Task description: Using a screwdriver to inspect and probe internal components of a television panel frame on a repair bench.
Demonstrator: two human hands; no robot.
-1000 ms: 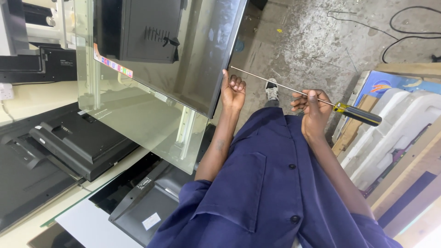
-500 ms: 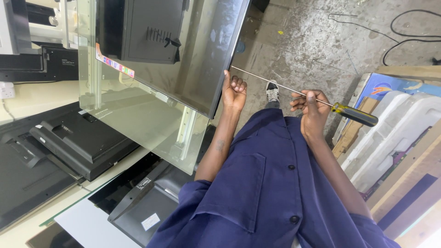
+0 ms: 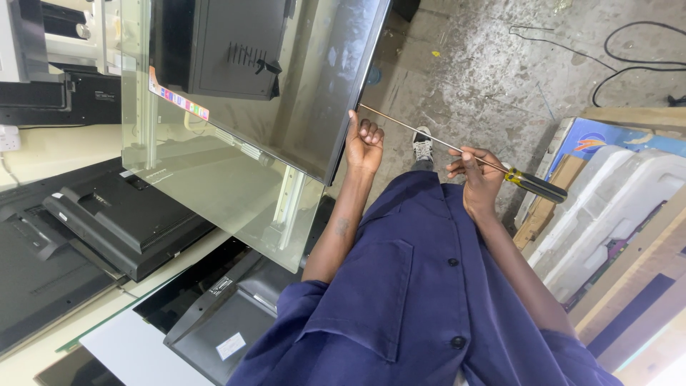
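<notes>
Two hands in view, both the wearer's, sleeves dark blue. Left hand (image 3: 364,143): fingers curled, thumb up along the lower edge of the flat screen panel (image 3: 286,78), gripping that edge; the dark glossy panel extends up and away from the fingertips. Right hand (image 3: 477,175): fingers clenched round the shaft of a long screwdriver (image 3: 457,146), just ahead of its yellow-and-black handle (image 3: 536,186), which sticks out beyond the knuckles. Thin metal shaft runs from the right fingers across the gap to a point just beside the left thumb, at the panel edge; whether the tip touches cannot be told.

Surroundings: clear glass sheet (image 3: 214,193) hanging below the panel, under the left fingers. Black back covers (image 3: 121,221) lie further out past the left hand. Concrete floor (image 3: 486,64) and a black cable (image 3: 629,50) beyond the shaft. White foam packing (image 3: 607,207) and a wooden board (image 3: 629,286) outboard of the right hand. One shoe (image 3: 423,146) visible between the hands, under the shaft.
</notes>
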